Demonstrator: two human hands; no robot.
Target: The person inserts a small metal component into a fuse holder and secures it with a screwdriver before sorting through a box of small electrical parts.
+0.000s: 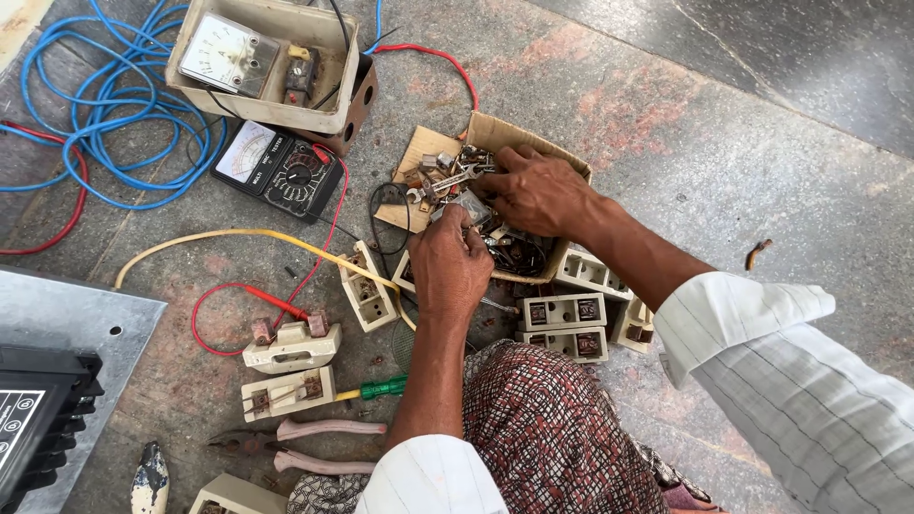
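Left hand (449, 266): fingers curled, pinching a small metal part at the box (568, 162) edge.
Right hand (535, 190): inside box, fingers bent over scrap.
Risk: sharp bits may cut fingers; spanner (440, 185) could slide out.

Blue cable (114, 105), red wire (228, 295), green screwdriver (381, 387), brown cardboard box (514, 138), white striped sleeves (790, 381)

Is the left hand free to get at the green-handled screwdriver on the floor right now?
Probably yes. The left hand rests at the cardboard box, and the green-handled screwdriver lies bare on the floor beside that forearm; nothing covers it. Whether the hand holds something is unclear.
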